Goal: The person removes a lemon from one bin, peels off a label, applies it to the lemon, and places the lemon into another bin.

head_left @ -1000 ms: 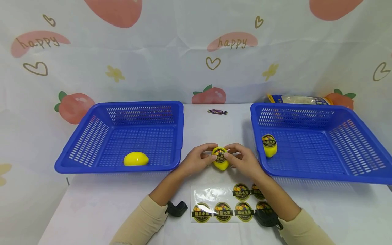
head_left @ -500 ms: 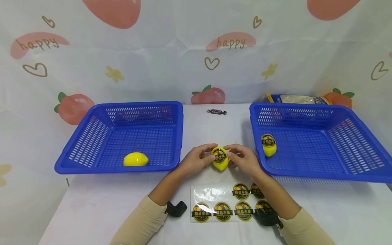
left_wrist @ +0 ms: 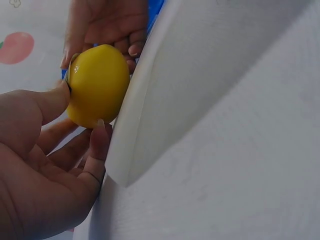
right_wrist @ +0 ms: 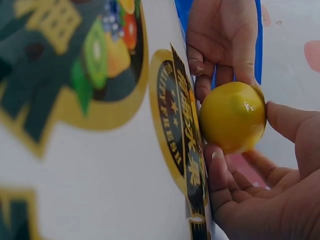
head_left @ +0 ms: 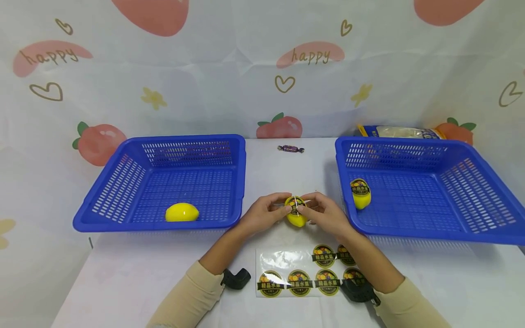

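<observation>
A yellow lemon [head_left: 297,221] with a round black-and-gold fruit sticker [head_left: 293,203] on its upper side is held low over the table, between the two baskets. My left hand [head_left: 264,214] holds it from the left, its thumb on the sticker's edge. From the right, my right hand [head_left: 329,215] grips the same lemon with the thumb pressing on the sticker. Both wrist views show the lemon's bare side: the left wrist view has the lemon [left_wrist: 97,87] between thumb and fingers, and in the right wrist view the lemon [right_wrist: 232,119] has fingers beneath it.
A sheet of stickers [head_left: 287,265] lies in front, partly under the right forearm. The left blue basket [head_left: 243,182] contains a plain lemon [head_left: 182,212]; the right blue basket [head_left: 414,236] contains a stickered lemon [head_left: 362,200]. Behind are a wrapped candy [head_left: 290,149] and a bag [head_left: 402,132].
My right thumb shifted to the sticker's right edge half a second ago and now lies over its middle again. Both hands keep hold of the lemon in nearly the same place.
</observation>
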A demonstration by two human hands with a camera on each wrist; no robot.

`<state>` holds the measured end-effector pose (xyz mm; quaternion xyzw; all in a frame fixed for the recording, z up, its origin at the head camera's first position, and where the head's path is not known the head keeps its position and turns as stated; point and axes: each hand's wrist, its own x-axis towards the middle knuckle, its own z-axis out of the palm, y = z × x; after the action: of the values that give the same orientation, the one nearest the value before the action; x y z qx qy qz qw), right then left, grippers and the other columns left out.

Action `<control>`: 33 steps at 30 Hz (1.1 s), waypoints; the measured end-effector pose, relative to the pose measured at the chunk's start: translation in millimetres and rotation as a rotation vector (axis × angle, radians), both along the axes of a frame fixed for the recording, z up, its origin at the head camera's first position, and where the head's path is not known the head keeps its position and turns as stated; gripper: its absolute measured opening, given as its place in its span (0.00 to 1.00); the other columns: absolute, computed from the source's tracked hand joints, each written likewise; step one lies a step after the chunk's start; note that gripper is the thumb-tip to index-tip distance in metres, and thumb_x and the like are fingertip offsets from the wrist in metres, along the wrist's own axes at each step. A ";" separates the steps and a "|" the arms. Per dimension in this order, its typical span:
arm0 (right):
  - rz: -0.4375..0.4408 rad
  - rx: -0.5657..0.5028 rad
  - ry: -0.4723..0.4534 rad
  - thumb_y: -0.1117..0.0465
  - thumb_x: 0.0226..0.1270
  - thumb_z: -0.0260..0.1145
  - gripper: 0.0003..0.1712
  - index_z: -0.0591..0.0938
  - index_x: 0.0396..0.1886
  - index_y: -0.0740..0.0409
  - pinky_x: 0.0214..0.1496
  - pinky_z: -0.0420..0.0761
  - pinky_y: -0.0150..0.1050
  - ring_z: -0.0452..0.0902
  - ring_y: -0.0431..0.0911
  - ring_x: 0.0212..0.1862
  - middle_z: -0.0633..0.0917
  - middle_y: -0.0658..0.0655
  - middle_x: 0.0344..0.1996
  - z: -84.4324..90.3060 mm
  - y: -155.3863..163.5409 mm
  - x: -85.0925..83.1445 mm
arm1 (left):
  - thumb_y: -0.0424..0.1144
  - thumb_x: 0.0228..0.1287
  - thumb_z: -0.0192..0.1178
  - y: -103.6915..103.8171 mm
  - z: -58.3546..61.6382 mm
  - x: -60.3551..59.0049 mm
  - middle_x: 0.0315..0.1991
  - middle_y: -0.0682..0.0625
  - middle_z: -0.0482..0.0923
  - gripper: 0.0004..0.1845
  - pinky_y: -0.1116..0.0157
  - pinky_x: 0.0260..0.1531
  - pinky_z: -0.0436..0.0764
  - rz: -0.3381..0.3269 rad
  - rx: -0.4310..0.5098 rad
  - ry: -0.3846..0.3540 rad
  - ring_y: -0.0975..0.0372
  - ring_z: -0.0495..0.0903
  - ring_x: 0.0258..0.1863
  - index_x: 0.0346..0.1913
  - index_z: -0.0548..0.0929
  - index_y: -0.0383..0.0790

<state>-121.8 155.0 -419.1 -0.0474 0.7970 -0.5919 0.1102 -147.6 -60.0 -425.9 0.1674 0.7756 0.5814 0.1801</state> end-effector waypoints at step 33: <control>0.172 0.058 0.042 0.69 0.52 0.78 0.46 0.67 0.70 0.63 0.46 0.79 0.43 0.77 0.52 0.42 0.71 0.73 0.61 2.0 0.2 5.4 | 0.18 0.58 0.60 -1.8 -4.1 -1.2 0.61 0.37 0.77 0.33 0.67 0.48 0.80 -0.081 -0.015 0.057 0.53 0.82 0.50 0.69 0.71 0.30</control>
<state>-116.4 155.2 -417.1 -0.1248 0.8089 -0.5559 0.1454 -148.8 -61.8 -430.0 0.2138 0.7773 0.5628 0.1826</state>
